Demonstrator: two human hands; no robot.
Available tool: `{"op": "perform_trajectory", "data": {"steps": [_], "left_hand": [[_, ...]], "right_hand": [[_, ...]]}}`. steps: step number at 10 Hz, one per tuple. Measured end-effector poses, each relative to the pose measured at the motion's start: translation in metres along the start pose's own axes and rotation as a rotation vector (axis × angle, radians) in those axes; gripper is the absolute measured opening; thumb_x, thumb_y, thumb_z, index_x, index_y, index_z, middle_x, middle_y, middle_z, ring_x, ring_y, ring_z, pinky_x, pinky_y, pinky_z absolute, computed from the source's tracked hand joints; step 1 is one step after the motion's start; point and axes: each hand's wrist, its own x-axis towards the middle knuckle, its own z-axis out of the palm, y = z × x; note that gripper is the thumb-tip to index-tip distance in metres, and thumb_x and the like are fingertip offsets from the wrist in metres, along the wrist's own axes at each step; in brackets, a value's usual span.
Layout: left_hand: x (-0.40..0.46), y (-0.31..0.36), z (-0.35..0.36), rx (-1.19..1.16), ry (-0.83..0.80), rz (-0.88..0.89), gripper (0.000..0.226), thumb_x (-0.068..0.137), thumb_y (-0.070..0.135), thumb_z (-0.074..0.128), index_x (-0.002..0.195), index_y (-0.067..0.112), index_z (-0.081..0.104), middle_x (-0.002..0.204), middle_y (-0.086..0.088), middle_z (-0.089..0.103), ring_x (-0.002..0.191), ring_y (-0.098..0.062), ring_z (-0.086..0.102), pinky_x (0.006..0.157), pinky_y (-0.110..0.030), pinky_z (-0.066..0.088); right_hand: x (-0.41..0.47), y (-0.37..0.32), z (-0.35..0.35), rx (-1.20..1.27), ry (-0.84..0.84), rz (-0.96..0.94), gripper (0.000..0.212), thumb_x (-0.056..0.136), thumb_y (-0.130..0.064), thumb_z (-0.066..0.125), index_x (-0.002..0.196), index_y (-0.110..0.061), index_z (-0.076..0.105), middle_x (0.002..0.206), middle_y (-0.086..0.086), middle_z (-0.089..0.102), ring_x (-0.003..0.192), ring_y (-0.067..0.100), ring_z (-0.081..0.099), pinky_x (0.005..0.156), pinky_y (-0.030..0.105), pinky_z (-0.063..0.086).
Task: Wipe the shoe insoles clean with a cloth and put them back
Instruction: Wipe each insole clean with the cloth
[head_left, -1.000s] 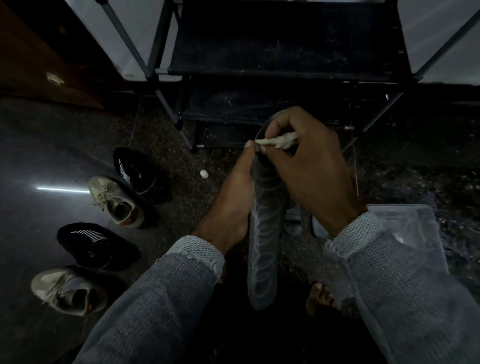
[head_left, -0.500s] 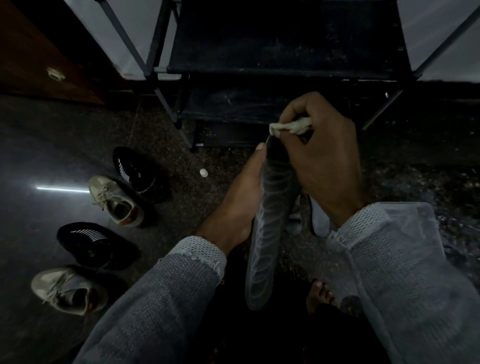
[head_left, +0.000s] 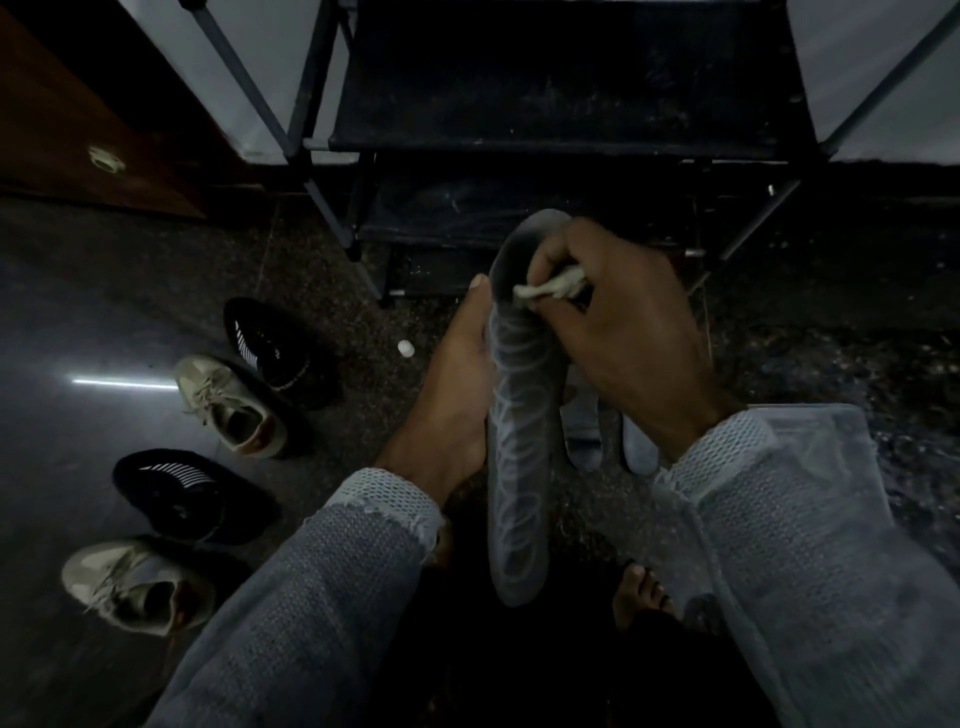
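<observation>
Grey line-patterned insole (head_left: 519, 441), off-white cloth (head_left: 550, 287), black white-striped shoes (head_left: 270, 351)

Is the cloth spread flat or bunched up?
Bunched up: the cloth is a small wad pinched in the right hand, against the insole.

open dark floor (head_left: 130, 322) far left, four shoes (head_left: 231, 405) (paired rows) beside, rack (head_left: 545, 156) ahead

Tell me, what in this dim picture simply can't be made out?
All in the head view:
- Left hand: its fingers are hidden behind the grey insole.
- Cloth: mostly buried in the right hand; only a pale scrap shows.
- Two more insoles on the floor: partly covered by the right wrist.
- Dirt on the held insole: too dark to judge.
- Shoe rack: top cut off by the frame edge.
</observation>
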Motion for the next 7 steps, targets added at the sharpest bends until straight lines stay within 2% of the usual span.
{"op": "perform_trajectory", "data": {"steps": [1, 2, 3, 4, 5, 6, 7], "left_hand": [[0.003, -0.002, -0.003, -0.017, 0.005, 0.018, 0.044, 0.102, 0.047, 0.029, 0.102, 0.016, 0.059, 0.070, 0.009, 0.069, 0.061, -0.005, 0.067, 0.056, -0.021, 0.056], [0.004, 0.002, 0.003, -0.095, 0.058, -0.040, 0.055, 0.102, 0.048, 0.020, 0.131, 0.012, 0.050, 0.097, -0.005, 0.064, 0.083, -0.018, 0.062, 0.077, -0.037, 0.051], [0.003, 0.002, 0.002, -0.144, 0.056, -0.055, 0.058, 0.102, 0.049, 0.019, 0.137, 0.012, 0.046, 0.106, -0.008, 0.062, 0.090, -0.021, 0.061, 0.081, -0.041, 0.049], [0.007, 0.000, -0.005, -0.092, 0.030, 0.014, 0.044, 0.102, 0.048, 0.028, 0.120, 0.016, 0.051, 0.079, 0.006, 0.066, 0.064, -0.005, 0.067, 0.060, -0.023, 0.057], [0.005, -0.003, -0.010, -0.068, 0.024, 0.065, 0.044, 0.102, 0.047, 0.029, 0.114, 0.012, 0.051, 0.061, 0.011, 0.068, 0.053, -0.002, 0.065, 0.051, -0.018, 0.055], [0.002, 0.004, -0.004, -0.063, 0.005, 0.044, 0.041, 0.103, 0.043, 0.026, 0.107, 0.019, 0.060, 0.064, 0.006, 0.068, 0.059, -0.008, 0.066, 0.062, -0.024, 0.058], [0.012, 0.000, -0.001, -0.113, 0.010, 0.024, 0.053, 0.104, 0.034, 0.015, 0.132, 0.001, 0.045, 0.105, -0.014, 0.056, 0.094, -0.027, 0.052, 0.108, -0.046, 0.037]], "right_hand": [[-0.001, 0.002, 0.001, 0.006, 0.015, 0.022, 0.013, 0.082, -0.012, 0.068, 0.089, -0.020, 0.060, 0.083, -0.009, 0.062, 0.077, 0.008, 0.059, 0.068, 0.033, 0.052], [0.001, 0.011, -0.005, 0.013, 0.156, 0.109, 0.013, 0.085, -0.015, 0.069, 0.086, -0.022, 0.058, 0.077, -0.015, 0.056, 0.071, 0.000, 0.056, 0.061, 0.017, 0.047], [0.000, 0.012, -0.006, -0.006, 0.164, 0.109, 0.012, 0.085, -0.014, 0.069, 0.086, -0.020, 0.059, 0.077, -0.014, 0.056, 0.070, 0.001, 0.055, 0.062, 0.022, 0.048], [-0.003, 0.001, 0.004, 0.001, 0.048, 0.042, 0.013, 0.085, -0.011, 0.066, 0.087, -0.021, 0.060, 0.080, -0.011, 0.058, 0.074, 0.004, 0.056, 0.064, 0.029, 0.050], [-0.004, -0.004, 0.009, 0.000, -0.004, 0.010, 0.014, 0.084, -0.007, 0.065, 0.088, -0.020, 0.061, 0.083, -0.010, 0.060, 0.076, 0.006, 0.056, 0.067, 0.029, 0.049], [-0.002, 0.003, 0.004, 0.006, 0.104, 0.067, 0.012, 0.085, -0.011, 0.067, 0.086, -0.020, 0.058, 0.080, -0.012, 0.056, 0.072, 0.000, 0.054, 0.063, 0.020, 0.048], [-0.001, 0.008, 0.000, 0.015, 0.164, 0.100, 0.012, 0.086, -0.012, 0.068, 0.086, -0.019, 0.058, 0.078, -0.013, 0.055, 0.072, 0.003, 0.057, 0.064, 0.029, 0.053]]}}
